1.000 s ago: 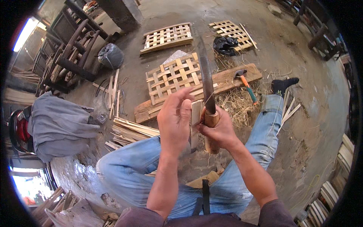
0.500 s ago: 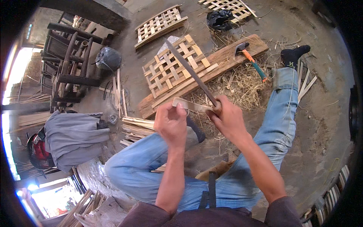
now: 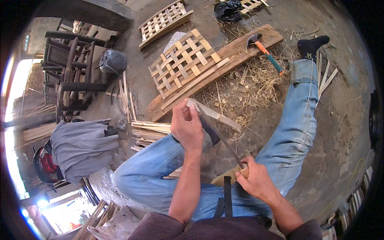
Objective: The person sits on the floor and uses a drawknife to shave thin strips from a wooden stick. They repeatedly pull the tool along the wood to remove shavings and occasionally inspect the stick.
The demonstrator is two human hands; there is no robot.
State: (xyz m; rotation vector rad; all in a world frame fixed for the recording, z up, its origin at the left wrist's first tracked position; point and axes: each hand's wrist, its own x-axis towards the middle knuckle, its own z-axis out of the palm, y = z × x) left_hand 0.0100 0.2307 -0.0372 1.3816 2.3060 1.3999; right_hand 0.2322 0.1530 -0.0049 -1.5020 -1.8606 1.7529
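Observation:
My left hand point(image 3: 187, 126) pinches one end of a pale flat bamboo strip point(image 3: 220, 116), which slants away to the right. Lower down, near my right thigh, my right hand point(image 3: 256, 178) is wrapped round the wooden handle of a long, narrow knife point(image 3: 227, 147). Its dark blade points up and left toward the strip, and its tip is hard to make out by my left fingers. Beyond my hands, a woven bamboo lattice panel point(image 3: 182, 60) rests partly on a thick wooden plank point(image 3: 236, 60).
A hammer point(image 3: 266, 54) with an orange and green handle lies across the plank. Shavings point(image 3: 256, 92) cover the floor beside it. Split strips point(image 3: 150, 130) lie by my bent left knee. Farther off are another lattice panel point(image 3: 164, 24), a black plastic bag point(image 3: 228, 11) and dark chair frames point(image 3: 74, 68).
My right hand has drawn the knife down toward my lap, away from the strip's right end. My left hand has risen slightly, still holding the strip, which now slants more downward.

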